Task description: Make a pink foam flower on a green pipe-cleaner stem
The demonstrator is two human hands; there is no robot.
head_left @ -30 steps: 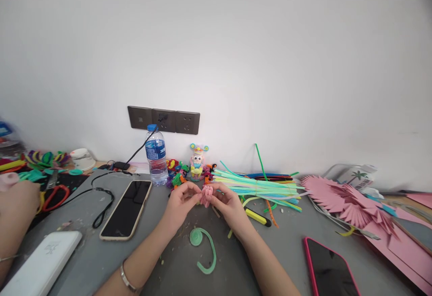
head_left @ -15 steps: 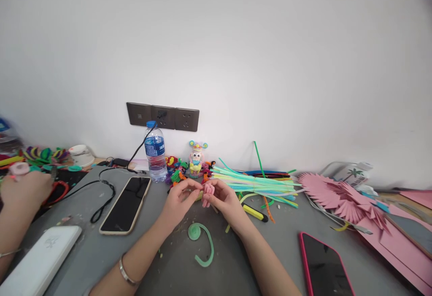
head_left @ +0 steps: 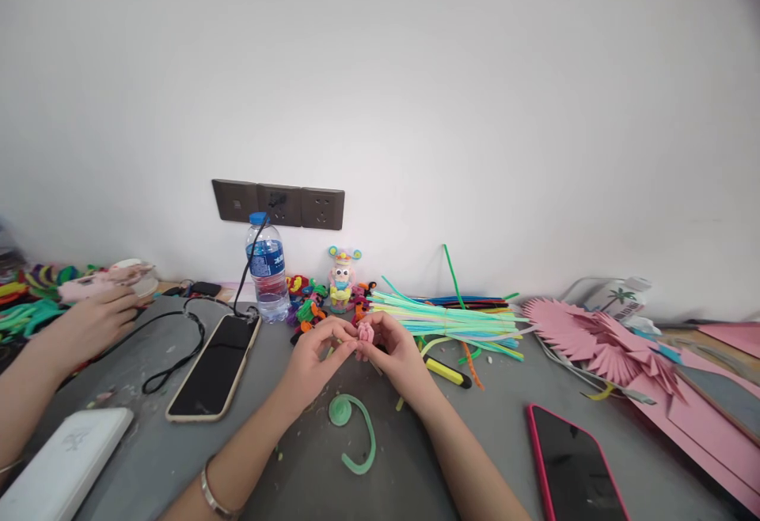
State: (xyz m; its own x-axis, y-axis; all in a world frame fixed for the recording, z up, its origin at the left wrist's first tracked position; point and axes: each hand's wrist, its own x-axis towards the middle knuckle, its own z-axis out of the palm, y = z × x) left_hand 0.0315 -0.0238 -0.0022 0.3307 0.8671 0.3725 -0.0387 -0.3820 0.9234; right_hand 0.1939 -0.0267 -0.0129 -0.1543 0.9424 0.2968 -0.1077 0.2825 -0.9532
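A small pink piece of bent, fuzzy pipe cleaner (head_left: 366, 332) is held up between my two hands, above the grey table. My right hand (head_left: 392, 351) pinches it from the right with thumb and fingers. From the other side, my left hand (head_left: 321, 356) has thumb and forefinger closed at its edge; the exact grip is partly hidden by the fingers. Just below my hands lies a green pipe cleaner (head_left: 369, 434), coiled into a flat spiral at one end with a long curved tail.
Behind my hands are a bundle of pale pipe cleaners (head_left: 439, 321), a small figure (head_left: 340, 279), a yellow cutter (head_left: 448, 372) and a water bottle (head_left: 268, 268). Phones (head_left: 214, 370) flank my arms. Pink folded paper (head_left: 606, 347) lies right. Another person's hand (head_left: 89, 323) is at left.
My left thumb and finger have come closer against the pink piece. The other person's hand at the left has moved right and now holds something pink. The view has shifted slightly.
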